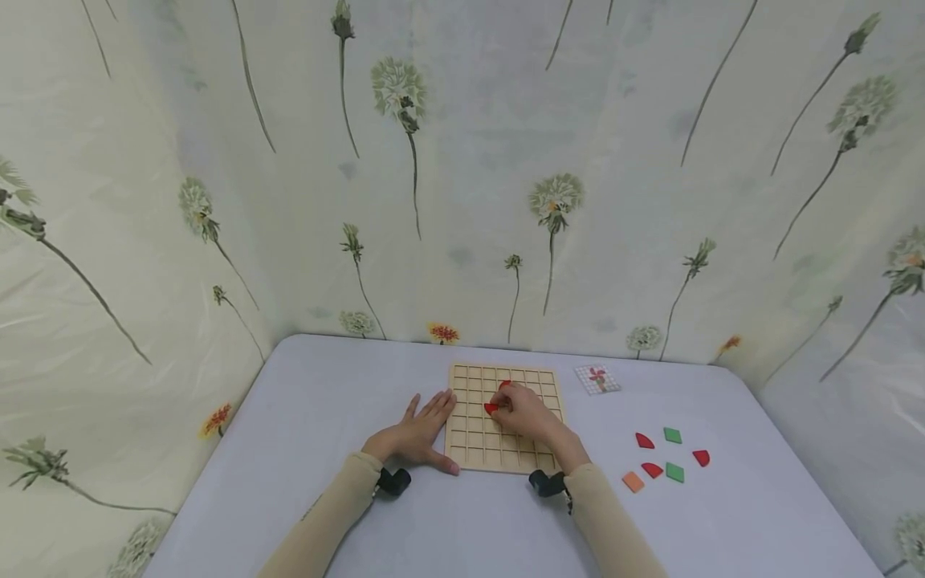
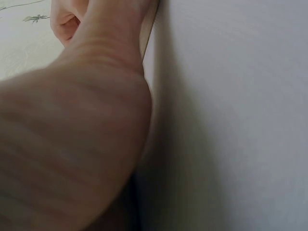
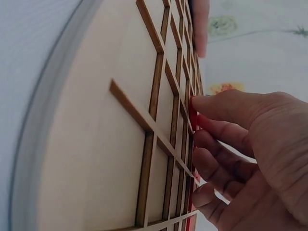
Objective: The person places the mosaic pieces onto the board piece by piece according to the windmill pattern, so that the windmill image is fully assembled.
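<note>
A wooden grid board with raised dividers lies on the table. My left hand rests at its left side with fingers spread, the fingertips on the edge and the thumb by the near corner. Over the middle of the board, my right hand pinches a red quarter-circle tile between thumb and fingers. In the right wrist view that red tile shows under the thumb tip, right at the dividers. Another red piece sits on the grid just beyond the right fingers, partly hidden by them.
Right of the board lie several loose tiles: red quarter-circles, green squares and an orange square. A card with a red flower-like pattern lies by the far right corner of the board. Behind the table hangs a floral curtain.
</note>
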`<action>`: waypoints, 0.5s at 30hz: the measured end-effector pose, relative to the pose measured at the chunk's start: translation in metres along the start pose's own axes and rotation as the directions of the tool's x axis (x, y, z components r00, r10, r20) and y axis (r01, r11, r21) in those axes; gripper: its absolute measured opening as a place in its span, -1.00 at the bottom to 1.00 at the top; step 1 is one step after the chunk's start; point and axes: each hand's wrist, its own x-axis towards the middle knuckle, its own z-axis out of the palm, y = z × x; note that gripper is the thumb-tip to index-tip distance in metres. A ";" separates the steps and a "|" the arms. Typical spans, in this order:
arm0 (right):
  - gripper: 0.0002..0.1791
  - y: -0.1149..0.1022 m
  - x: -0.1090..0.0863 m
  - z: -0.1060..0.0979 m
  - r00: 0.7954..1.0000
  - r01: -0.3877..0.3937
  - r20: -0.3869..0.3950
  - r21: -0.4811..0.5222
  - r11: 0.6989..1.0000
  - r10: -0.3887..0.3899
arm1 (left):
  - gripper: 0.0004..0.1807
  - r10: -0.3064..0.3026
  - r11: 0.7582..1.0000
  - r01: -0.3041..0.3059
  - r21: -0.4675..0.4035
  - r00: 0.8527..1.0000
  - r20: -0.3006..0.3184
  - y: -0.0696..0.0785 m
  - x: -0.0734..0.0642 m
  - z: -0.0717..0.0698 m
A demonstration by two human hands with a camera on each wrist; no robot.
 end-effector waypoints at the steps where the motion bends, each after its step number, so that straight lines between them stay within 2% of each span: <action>1: -0.84 0.000 0.000 0.000 1.000 0.003 -0.005 -0.003 1.000 -0.003 | 0.41 0.000 1.000 0.000 0.002 1.000 0.000 0.000 0.000 0.000; 15: -0.83 0.004 0.003 0.003 1.000 -0.003 -0.013 -0.011 1.000 0.003 | 0.40 0.001 1.000 -0.001 0.009 1.000 -0.006 0.001 0.000 0.000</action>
